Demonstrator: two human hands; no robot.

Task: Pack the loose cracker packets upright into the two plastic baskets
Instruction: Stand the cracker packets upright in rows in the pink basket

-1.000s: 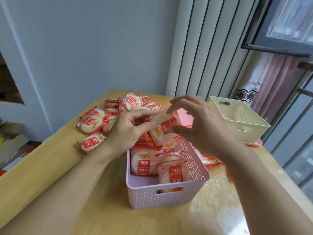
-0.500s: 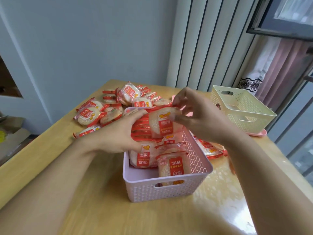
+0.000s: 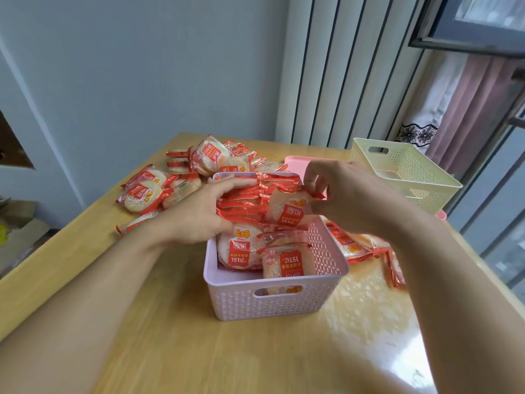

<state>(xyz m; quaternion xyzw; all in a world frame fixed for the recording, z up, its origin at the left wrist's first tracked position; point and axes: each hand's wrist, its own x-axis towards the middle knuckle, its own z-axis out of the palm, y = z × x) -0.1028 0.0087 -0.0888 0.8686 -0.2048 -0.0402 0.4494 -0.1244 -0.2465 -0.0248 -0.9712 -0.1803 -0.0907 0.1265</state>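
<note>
A lilac plastic basket [image 3: 272, 301] stands mid-table, holding several red-and-white cracker packets on edge. My right hand [image 3: 349, 194] pinches the top seam of one cracker packet [image 3: 289, 210] and holds it upright over the basket's right side. My left hand [image 3: 204, 211] lies with straight fingers against the row of upright packets in the basket. A pile of loose packets [image 3: 181, 180] lies behind and left of the basket. More loose packets [image 3: 355, 245] lie to its right. A cream basket [image 3: 409, 177] stands at the far right, with nothing visible in it.
The wooden table [image 3: 170, 351] ends close on the left and right. A pink lid or tray [image 3: 295, 162] lies behind the lilac basket and under the cream one. Wall panels and a window frame stand beyond.
The packet in my right hand has come down from above the basket to its right side. My left hand let go of it and moved onto the packed row.
</note>
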